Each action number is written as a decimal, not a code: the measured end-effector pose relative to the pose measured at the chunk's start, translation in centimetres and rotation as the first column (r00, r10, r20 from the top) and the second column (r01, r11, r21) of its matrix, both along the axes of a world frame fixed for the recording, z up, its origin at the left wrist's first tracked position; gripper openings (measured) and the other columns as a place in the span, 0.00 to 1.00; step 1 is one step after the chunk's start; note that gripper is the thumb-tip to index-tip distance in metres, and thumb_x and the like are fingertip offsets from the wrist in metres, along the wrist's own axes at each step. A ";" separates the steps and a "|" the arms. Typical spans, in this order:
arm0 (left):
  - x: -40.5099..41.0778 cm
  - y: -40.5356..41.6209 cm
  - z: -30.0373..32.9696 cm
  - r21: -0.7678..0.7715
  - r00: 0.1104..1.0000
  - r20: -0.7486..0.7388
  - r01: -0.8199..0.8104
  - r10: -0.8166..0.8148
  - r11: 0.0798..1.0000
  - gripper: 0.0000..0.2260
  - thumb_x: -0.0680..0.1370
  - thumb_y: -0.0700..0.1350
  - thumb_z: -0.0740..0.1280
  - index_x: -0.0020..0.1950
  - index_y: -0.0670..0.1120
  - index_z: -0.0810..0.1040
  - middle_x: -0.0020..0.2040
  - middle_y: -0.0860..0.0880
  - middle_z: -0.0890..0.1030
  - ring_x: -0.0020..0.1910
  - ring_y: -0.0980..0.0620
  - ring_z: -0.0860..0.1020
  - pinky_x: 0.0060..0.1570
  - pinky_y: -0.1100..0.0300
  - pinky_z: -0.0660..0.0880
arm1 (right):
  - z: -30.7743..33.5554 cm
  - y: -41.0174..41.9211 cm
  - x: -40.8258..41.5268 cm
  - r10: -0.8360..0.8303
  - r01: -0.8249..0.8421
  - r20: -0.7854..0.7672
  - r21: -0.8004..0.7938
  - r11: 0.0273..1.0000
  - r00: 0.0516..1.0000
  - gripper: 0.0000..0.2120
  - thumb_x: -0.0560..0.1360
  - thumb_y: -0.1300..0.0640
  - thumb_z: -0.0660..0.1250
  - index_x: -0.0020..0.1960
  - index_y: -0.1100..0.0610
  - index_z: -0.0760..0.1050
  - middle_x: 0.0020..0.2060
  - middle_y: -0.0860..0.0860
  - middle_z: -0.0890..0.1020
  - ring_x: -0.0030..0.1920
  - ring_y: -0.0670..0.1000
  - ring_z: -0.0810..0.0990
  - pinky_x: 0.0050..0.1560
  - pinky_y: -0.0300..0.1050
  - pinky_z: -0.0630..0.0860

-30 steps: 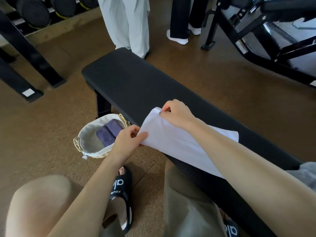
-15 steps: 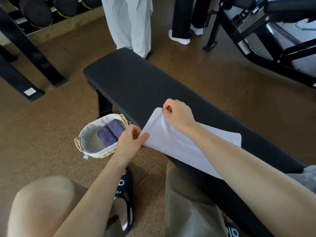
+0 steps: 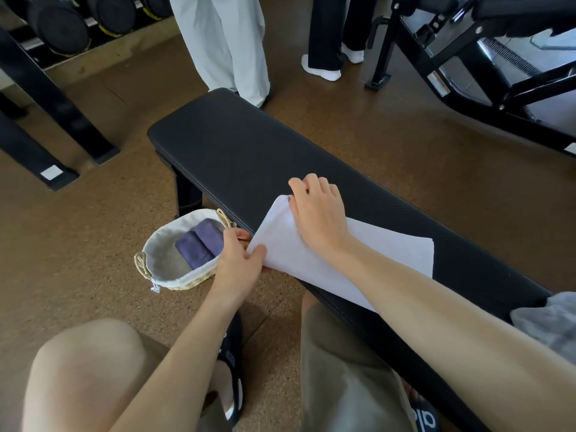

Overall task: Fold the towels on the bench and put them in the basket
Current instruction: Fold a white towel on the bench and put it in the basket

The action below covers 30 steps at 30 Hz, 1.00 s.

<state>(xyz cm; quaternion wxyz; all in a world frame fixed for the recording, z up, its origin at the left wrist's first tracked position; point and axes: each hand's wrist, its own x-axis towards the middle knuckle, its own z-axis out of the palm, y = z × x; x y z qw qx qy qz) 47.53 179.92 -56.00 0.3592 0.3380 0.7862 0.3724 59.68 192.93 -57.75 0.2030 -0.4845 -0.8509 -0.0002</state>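
White, smooth towel (image 3: 314, 257) on padded black bench (image 3: 237, 151): left hand (image 3: 238, 260) and right hand (image 3: 318, 213) each pinch a corner.

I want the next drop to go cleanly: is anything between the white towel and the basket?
Nothing visible blocks it. The white towel, held by the left hand and right hand, hangs off the bench edge beside the basket, whose open top holds only a purple towel.

White letters on the black slide sandal (image 3: 425, 419) at the lower right read roughly "alo", partly cut off; print on the other sandal (image 3: 232, 353) is too blurred to read.
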 end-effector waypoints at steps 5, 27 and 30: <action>-0.1 -0.1 -0.4 0.046 0.991 -0.130 0.049 -0.043 0.998 0.09 0.83 0.39 0.60 0.60 0.48 0.64 0.44 0.47 0.77 0.39 0.53 0.75 0.35 0.61 0.70 | -0.4 -6.5 1.1 0.179 -0.170 0.090 -0.103 0.980 0.980 0.23 0.84 0.50 0.53 0.76 0.57 0.67 0.73 0.57 0.71 0.73 0.59 0.68 0.74 0.58 0.65; -0.2 1.3 0.2 -0.022 0.928 -0.362 0.092 -0.093 0.996 0.09 0.84 0.38 0.56 0.60 0.45 0.73 0.51 0.47 0.77 0.40 0.58 0.73 0.35 0.66 0.67 | -1.0 -5.1 12.3 -0.043 0.122 0.232 -0.336 0.934 0.972 0.26 0.85 0.43 0.42 0.82 0.45 0.52 0.82 0.54 0.56 0.82 0.58 0.53 0.80 0.58 0.48; -0.5 2.5 0.2 -0.050 0.872 -0.459 0.164 -0.169 0.985 0.09 0.85 0.37 0.55 0.62 0.44 0.71 0.50 0.46 0.78 0.41 0.54 0.75 0.34 0.64 0.66 | -0.7 -5.2 14.7 -0.191 0.268 0.248 -0.327 0.906 0.950 0.27 0.85 0.43 0.41 0.83 0.47 0.50 0.82 0.56 0.56 0.82 0.59 0.52 0.81 0.58 0.48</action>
